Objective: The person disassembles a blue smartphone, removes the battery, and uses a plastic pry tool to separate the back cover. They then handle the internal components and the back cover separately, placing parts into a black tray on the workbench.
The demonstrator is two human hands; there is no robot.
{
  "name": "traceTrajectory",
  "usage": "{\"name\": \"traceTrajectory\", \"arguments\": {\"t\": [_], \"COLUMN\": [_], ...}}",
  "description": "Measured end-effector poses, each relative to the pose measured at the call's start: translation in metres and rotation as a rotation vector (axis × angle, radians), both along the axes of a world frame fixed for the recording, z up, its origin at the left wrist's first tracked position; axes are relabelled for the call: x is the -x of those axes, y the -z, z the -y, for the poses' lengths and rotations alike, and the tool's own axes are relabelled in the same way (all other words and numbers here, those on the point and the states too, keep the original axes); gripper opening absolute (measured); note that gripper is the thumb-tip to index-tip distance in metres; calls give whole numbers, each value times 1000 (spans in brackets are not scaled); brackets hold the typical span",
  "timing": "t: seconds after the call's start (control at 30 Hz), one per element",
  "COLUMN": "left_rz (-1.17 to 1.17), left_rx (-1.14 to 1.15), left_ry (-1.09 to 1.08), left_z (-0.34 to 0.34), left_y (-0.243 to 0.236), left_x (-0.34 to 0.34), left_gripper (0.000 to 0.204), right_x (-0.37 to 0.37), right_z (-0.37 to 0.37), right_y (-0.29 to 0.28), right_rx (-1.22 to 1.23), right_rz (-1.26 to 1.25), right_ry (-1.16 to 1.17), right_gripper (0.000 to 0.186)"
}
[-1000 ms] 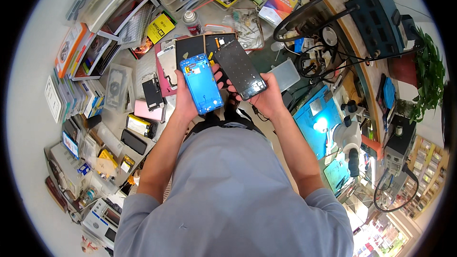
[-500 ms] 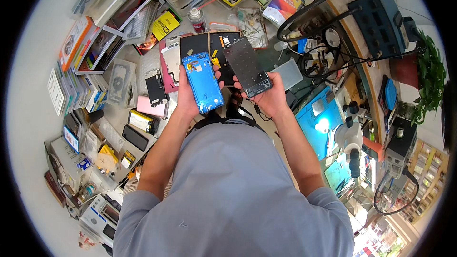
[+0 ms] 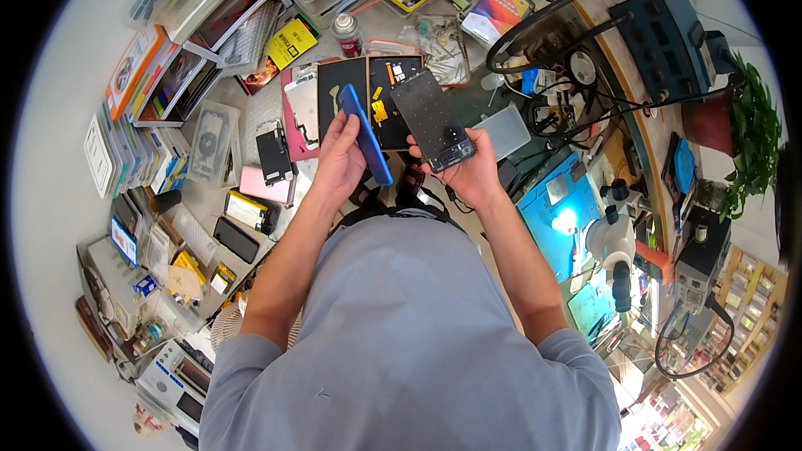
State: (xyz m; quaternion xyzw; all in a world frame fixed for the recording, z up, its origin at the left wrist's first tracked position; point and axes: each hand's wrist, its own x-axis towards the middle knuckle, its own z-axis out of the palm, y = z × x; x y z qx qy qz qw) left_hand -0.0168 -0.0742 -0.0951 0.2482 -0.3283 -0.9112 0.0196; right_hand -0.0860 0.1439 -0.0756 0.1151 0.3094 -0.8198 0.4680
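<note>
My left hand (image 3: 341, 154) is closed on a blue phone housing (image 3: 366, 138), turned nearly edge-on so that a narrow blue side faces up. My right hand (image 3: 468, 169) grips a black phone screen panel (image 3: 432, 120) by its lower end; small pale specks dot its dark surface. The two parts are held apart, side by side in front of my body. Just beyond them lies a black tray (image 3: 341, 73) with small yellow and white parts in its right half. A thin pale piece lies in the tray's left half, beside the housing.
On the left are a dark phone (image 3: 237, 240), a pink phone (image 3: 266, 184) and a black phone part (image 3: 273, 153). A spray can (image 3: 347, 35) stands behind the tray. Rightward are a blue work mat (image 3: 551, 200), a lit microscope (image 3: 608, 238) and looping black cables (image 3: 535, 29).
My left hand has rolled the blue housing from face-up to nearly edge-on. The screen panel in my right hand has barely moved.
</note>
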Motion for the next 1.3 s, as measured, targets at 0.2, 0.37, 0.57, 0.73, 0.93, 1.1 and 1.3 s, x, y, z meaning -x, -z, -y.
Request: {"name": "traceTrajectory", "arguments": {"t": [0.2,0.37,0.57,0.73,0.93,1.1,1.3], "left_rz": [-23,-43,-15,-41,-116,-130,-89], "left_rx": [99,119,291,576,677,699,738], "left_ry": [-24,-1,5,37,14,13,15], "left_z": [-4,-3,-9,-20,-33,-35,-32], "left_y": [0,1,-6,-23,-23,-27,-32], "left_x": [-3,-4,-5,-7,-7,-7,-4], "left_gripper": [52,59,54,46,49,51,46], "right_x": [-3,-4,-4,-6,-13,-15,-12], "right_z": [1,3,2,3,16,24,24], "right_y": [1,1,5,16,15,15,20], "right_rx": [-3,-22,-44,-49,-134,-124,-118], "right_rz": [-4,-10,24,52,87,100,94], "right_ry": [-6,4,46,82,119,112,96], "right_gripper": [67,65,64,61,52,52,50]}}
